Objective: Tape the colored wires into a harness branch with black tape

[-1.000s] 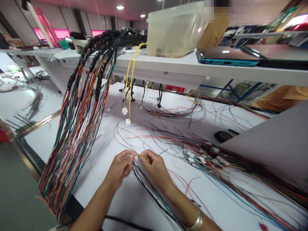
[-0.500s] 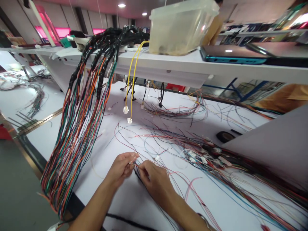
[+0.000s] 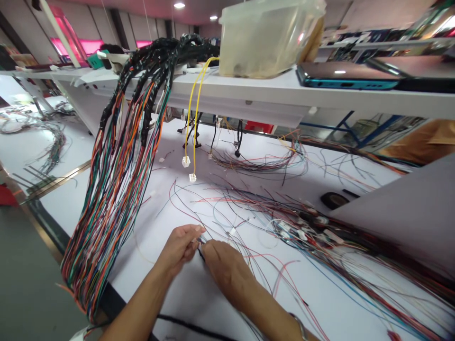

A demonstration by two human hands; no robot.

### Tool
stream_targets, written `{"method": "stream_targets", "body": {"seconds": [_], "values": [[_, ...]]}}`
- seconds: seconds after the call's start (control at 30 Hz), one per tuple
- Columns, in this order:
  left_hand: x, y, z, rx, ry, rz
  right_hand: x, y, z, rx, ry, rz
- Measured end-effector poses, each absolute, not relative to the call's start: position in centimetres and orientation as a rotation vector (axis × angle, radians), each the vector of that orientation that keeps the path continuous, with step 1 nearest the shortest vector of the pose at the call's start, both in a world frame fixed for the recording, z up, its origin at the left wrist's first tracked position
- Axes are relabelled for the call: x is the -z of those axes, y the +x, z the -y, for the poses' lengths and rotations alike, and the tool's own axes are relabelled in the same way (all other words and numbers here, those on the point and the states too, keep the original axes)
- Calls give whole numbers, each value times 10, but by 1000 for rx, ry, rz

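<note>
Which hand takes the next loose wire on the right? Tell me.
Probably the right hand: it lies closest to the loose wires, while the left hand sits farther away, nearer the hanging harness.

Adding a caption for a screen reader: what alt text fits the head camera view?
The left hand and right hand meet at thin wires over a white workbench. A thick multicoloured wire harness hangs from a shelf at left, beside a translucent plastic tub.

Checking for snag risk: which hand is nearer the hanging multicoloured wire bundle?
Left. The left hand is to the right of the hanging multicoloured wire bundle, not touching it. The right hand is farther from the bundle, on the far side of the left hand.
</note>
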State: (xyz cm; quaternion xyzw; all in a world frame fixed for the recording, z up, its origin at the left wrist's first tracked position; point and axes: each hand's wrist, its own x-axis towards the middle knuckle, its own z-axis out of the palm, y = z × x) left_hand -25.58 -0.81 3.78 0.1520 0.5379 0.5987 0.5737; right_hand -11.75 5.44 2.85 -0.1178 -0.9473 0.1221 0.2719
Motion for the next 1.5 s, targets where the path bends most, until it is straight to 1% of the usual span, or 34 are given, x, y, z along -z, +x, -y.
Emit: {"method": "stream_targets", "body": {"seconds": [0.23, 0.73, 0.83, 0.97, 1.03, 1.07, 1.13, 1.2, 1.23, 1.27, 1.3, 1.33, 1.43, 1.5], "values": [[-37, -255, 8, -1399, 368, -1273, -16, -120, -59, -481, -314, 2522], [-36, -249, 9, -1387, 387, -1309, -11, -121, -50, -582, -388, 2498], [-43, -250, 10, -1393, 408, -1293, -21, -122, -48, -571, -398, 2456], [-59, -256, 20, -1466, 488, -1169, -49, -111, -38, -620, -517, 2364], [-63, -260, 28, -1505, 532, -1072, -59, -94, -31, -767, -598, 2466], [-63, -262, 32, -1519, 551, -1021, -62, -83, -28, -902, -626, 2552], [-59, -264, 39, -1542, 603, -917, -65, -59, -28, -1313, -600, 2680], [-53, -265, 45, -1566, 687, -783, -70, -36, -39, -1746, -528, 2576], [-50, -265, 46, -1570, 732, -706, -73, -27, -48, -1863, -531, 2461], [-46, -265, 47, -1566, 773, -632, -75, -20, -59, -1882, -590, 2358], [-43, -265, 48, -1556, 805, -571, -77, -16, -70, -1793, -693, 2314], [-41, -265, 48, -1542, 829, -525, -78, -15, -80, -1626, -810, 2337], [-37, -265, 46, -1518, 877, -482, -73, -20, -98, -1084, -1079, 2629], [-38, -266, 45, -1527, 891, -508, -68, -26, -98, -848, -1212, 2794]]}}
